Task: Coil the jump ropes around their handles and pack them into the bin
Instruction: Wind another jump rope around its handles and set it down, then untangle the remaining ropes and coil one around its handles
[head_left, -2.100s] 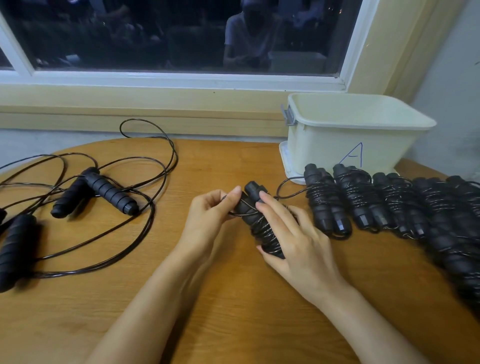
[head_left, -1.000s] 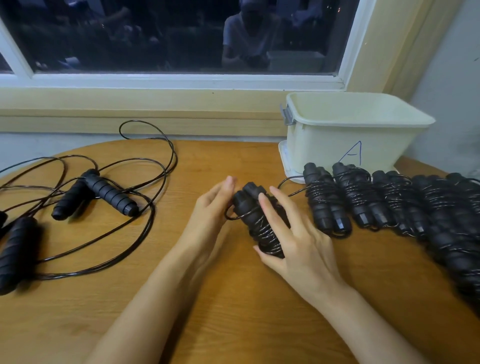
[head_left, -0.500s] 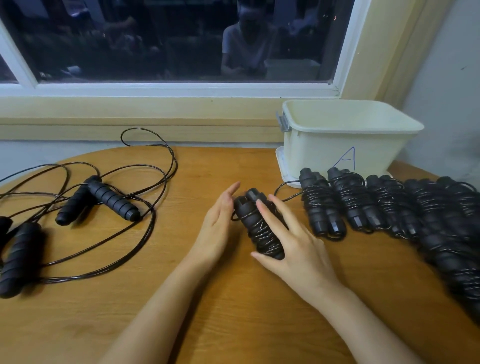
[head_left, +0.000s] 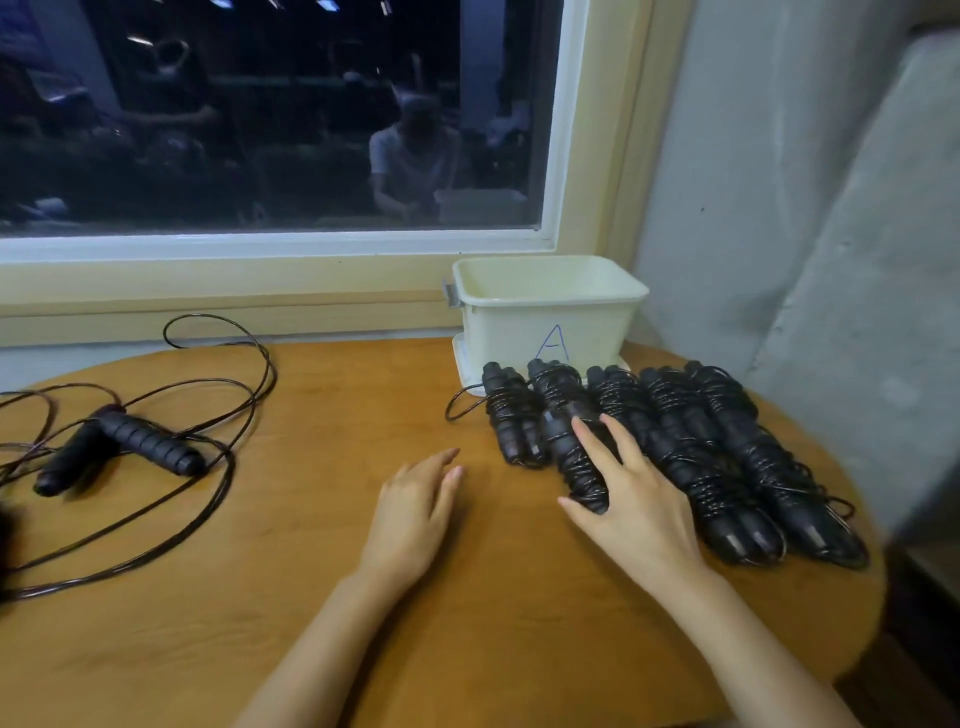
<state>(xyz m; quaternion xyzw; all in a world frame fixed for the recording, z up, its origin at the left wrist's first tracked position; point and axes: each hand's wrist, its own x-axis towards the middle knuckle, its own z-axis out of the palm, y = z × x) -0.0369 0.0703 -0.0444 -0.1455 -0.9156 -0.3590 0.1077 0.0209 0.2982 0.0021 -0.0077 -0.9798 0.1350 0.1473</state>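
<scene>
Coiled ropes (head_left: 727, 467), six by my count, beside one bin (head_left: 550, 317), its floor hidden; right grip (head_left: 639, 499) grasps one, left grip (head_left: 415, 514) released on desk (head_left: 322, 519).

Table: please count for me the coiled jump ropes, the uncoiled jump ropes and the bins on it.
6 coiled jump ropes, one in the grip of the right hand
2 uncoiled jump ropes, the second mostly cut off at the left edge
1 cream bin
Total: 9
</scene>
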